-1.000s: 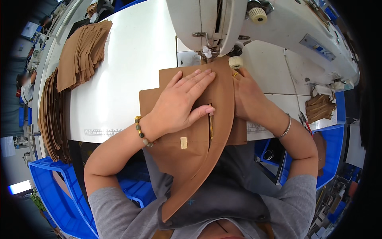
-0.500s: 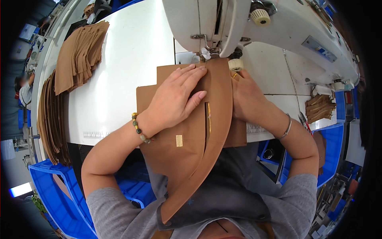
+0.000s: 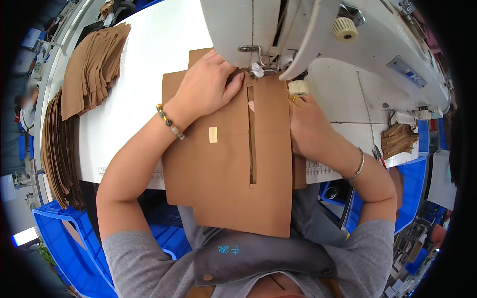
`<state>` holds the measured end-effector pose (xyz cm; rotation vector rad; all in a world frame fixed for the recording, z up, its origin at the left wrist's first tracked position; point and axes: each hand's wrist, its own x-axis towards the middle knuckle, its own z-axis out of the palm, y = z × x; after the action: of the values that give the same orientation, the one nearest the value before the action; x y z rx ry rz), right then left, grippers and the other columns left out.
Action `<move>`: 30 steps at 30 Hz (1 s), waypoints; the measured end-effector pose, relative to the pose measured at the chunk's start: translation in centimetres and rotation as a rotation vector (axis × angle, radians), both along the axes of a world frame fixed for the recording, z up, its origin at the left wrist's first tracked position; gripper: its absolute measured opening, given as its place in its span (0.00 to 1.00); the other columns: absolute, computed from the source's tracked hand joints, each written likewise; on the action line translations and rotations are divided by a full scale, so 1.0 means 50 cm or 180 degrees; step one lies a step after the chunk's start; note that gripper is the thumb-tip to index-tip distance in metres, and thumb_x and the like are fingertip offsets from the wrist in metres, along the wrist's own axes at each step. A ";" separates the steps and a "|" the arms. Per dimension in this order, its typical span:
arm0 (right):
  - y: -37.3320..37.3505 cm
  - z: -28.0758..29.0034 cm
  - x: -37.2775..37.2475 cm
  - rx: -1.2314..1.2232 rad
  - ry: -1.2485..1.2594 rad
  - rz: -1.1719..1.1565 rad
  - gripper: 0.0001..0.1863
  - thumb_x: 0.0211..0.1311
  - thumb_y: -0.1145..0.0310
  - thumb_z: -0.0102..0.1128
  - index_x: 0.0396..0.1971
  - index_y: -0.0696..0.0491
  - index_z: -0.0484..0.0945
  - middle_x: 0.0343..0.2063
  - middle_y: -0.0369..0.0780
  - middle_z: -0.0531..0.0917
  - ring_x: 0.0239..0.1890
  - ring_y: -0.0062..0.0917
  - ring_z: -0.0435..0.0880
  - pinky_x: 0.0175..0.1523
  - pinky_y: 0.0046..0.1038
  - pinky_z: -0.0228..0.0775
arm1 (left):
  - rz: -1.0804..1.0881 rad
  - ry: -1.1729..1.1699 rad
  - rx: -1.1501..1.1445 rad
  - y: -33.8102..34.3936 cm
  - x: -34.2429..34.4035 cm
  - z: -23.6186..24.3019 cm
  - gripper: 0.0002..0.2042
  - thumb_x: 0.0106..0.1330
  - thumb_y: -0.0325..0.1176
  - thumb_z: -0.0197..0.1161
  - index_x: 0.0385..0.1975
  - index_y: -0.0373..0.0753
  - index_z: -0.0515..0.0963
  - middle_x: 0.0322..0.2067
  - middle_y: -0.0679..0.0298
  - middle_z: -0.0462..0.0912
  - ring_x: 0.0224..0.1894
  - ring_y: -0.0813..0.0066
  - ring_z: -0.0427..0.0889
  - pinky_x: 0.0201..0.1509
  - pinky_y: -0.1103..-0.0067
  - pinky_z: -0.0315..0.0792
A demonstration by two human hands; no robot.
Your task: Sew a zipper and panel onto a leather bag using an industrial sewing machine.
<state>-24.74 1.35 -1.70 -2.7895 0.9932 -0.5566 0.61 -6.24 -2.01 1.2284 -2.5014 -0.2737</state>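
Observation:
A flat brown panel (image 3: 228, 164) with a long narrow slot (image 3: 252, 144) and a small pale yellow tab (image 3: 213, 134) lies under the head of a white sewing machine (image 3: 248, 35). My left hand (image 3: 211, 82) rests on its upper left part, open, thumb apart; some fingertips disappear behind the machine head. At the panel's right edge, my right hand (image 3: 310, 121) is closed on it, partly underneath. A fingertip shows through the slot. The panel's far edge meets the presser foot (image 3: 258, 70), and its near end hangs over the table edge.
Brown pieces lie stacked (image 3: 94, 69) at the left, with more draped over the table's left edge (image 3: 62, 149). A small brown bundle (image 3: 399, 139) and red-handled scissors (image 3: 380, 156) are at the right. Blue bins (image 3: 69, 238) stand below the table on both sides.
The panel has been straightened: its folded, curved right edge now lies flat and the slot runs straight. My left hand has moved up and left. My right hand stays at the right edge.

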 end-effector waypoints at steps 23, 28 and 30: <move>-0.002 -0.002 -0.001 -0.0080 0.0007 0.0030 0.29 0.62 0.63 0.64 0.65 0.47 0.79 0.56 0.45 0.83 0.59 0.42 0.80 0.73 0.53 0.59 | 0.0455 0.0309 0.0197 0.147 0.017 0.005 0.26 0.80 0.42 0.53 0.72 0.36 0.66 0.73 0.53 0.68 0.77 0.48 0.61 0.80 0.51 0.51; -0.003 -0.008 -0.002 -0.0110 0.0127 0.0013 0.28 0.61 0.63 0.64 0.63 0.47 0.79 0.57 0.45 0.82 0.61 0.40 0.80 0.74 0.54 0.59 | 0.0408 0.0458 0.0191 0.138 0.011 0.005 0.25 0.80 0.41 0.53 0.71 0.36 0.66 0.72 0.54 0.70 0.77 0.50 0.62 0.80 0.52 0.52; -0.004 -0.010 -0.003 -0.0206 0.0121 0.0034 0.28 0.60 0.62 0.64 0.63 0.47 0.79 0.57 0.44 0.82 0.62 0.40 0.79 0.74 0.54 0.58 | 0.0378 0.0394 0.0254 0.139 0.011 0.005 0.25 0.80 0.41 0.54 0.71 0.36 0.67 0.72 0.54 0.70 0.77 0.49 0.62 0.80 0.51 0.52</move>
<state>-24.87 1.16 -2.18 -2.8708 0.9840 -0.5460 1.14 0.71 -1.75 1.3425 -2.3232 -0.4098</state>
